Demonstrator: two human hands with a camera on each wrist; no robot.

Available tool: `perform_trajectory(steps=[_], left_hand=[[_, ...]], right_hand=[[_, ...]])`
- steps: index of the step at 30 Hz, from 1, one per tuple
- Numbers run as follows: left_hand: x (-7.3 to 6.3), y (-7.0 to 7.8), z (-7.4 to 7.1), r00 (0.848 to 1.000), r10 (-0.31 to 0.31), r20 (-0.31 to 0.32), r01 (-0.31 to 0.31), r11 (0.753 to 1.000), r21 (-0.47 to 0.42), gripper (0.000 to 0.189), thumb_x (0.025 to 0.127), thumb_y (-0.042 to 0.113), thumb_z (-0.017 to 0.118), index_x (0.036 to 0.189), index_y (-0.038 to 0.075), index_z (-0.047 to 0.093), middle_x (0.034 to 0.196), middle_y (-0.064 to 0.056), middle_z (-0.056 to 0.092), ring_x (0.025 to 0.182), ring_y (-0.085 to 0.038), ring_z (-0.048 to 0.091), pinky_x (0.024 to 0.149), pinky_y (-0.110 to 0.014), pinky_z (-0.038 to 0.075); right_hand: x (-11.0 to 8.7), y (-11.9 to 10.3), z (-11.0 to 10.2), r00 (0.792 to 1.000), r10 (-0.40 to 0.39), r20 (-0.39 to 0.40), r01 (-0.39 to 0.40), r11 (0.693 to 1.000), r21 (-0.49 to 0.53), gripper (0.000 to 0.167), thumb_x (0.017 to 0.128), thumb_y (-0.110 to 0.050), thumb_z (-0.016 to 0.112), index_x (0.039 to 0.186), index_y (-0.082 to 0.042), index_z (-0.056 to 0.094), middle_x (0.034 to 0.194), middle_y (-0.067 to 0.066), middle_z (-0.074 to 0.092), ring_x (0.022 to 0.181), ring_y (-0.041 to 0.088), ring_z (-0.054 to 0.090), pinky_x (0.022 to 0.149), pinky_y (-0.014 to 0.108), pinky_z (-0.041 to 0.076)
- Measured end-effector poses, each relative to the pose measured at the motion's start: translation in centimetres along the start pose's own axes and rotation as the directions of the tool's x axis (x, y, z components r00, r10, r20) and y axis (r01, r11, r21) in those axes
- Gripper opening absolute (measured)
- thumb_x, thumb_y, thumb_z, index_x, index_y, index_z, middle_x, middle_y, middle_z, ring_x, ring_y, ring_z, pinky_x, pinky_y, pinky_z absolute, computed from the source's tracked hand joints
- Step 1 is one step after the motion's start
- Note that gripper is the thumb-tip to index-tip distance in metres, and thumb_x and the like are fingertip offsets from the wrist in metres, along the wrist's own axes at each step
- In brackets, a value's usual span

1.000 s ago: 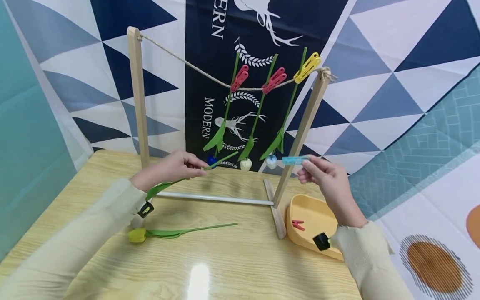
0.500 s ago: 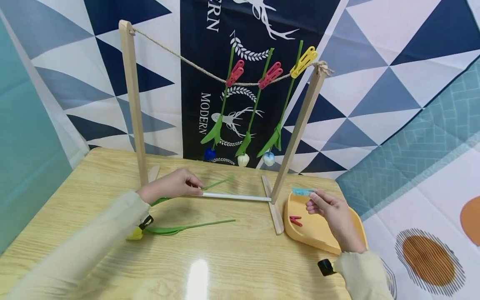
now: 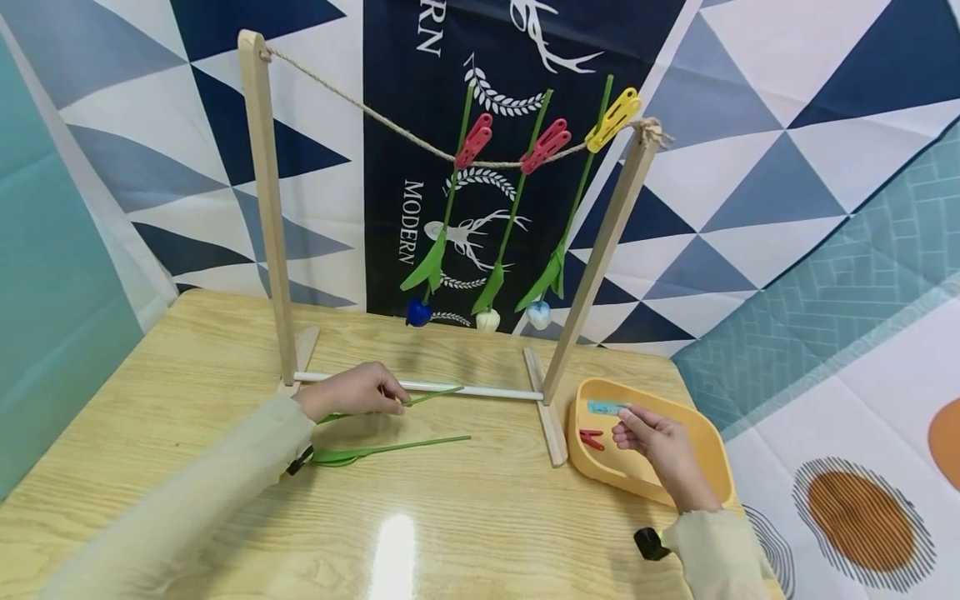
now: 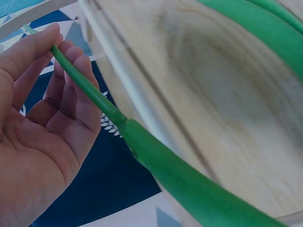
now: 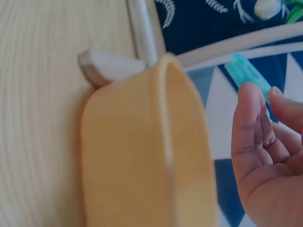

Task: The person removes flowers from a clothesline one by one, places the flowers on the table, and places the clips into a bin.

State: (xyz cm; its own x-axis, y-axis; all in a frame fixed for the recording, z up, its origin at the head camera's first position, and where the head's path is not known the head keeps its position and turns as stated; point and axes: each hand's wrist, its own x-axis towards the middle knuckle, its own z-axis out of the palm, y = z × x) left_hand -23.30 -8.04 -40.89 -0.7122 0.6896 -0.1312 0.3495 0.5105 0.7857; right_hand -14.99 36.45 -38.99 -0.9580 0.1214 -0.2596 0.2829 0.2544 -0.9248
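One stem (image 4: 90, 89): left hand (image 3: 356, 390) pinching | clothespin (image 3: 603, 407): right hand (image 3: 662, 446) pinching, clear above bin rim (image 5: 163, 109)

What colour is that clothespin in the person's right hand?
Turquoise blue; the clothespin shows best in the right wrist view.

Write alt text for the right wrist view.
The right hand, at the picture's right, pinches a turquoise clothespin. An orange tub on a wooden table fills the middle, with patterned cloth behind.
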Motion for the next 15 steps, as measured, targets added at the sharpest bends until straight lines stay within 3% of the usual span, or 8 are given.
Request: perform_trajectory(steps=[5, 15], left_hand=[[0.5, -1.1, 1.0, 1.0, 0.023, 0.02, -0.023, 1.0, -0.001, 0.02, 0.086, 0.007, 0.064, 0.103, -0.001, 0.071, 0.088, -0.01, 0.071, 0.055, -0.006, 0.042, 0.053, -0.022, 0.04], [0.7, -2.0, 2.4, 0.997, -0.061, 0.046, 0.063, 0.997, -0.038, 0.02, 0.086, 0.007, 0.064, 0.104, 0.001, 0.071, 0.097, -0.01, 0.07, 0.053, -0.009, 0.04, 0.052, -0.022, 0.036]], right_hand=[[0.8, 1.5, -0.5, 0.999, 0.034, 0.02, -0.034, 0.999, -0.011, 0.058, 0.096, -0.031, 0.052, 0.136, 0.009, 0.036, 0.079, -0.008, 0.065, 0.073, 0.003, 0.063, 0.074, 0.02, 0.054], [1.9, 3.5, -0.9, 0.998, 0.059, 0.023, -0.058, 0.998, -0.04, 0.054, 0.096, -0.031, 0.051, 0.13, 0.011, 0.043, 0.076, -0.009, 0.064, 0.071, 0.003, 0.061, 0.071, 0.019, 0.053]])
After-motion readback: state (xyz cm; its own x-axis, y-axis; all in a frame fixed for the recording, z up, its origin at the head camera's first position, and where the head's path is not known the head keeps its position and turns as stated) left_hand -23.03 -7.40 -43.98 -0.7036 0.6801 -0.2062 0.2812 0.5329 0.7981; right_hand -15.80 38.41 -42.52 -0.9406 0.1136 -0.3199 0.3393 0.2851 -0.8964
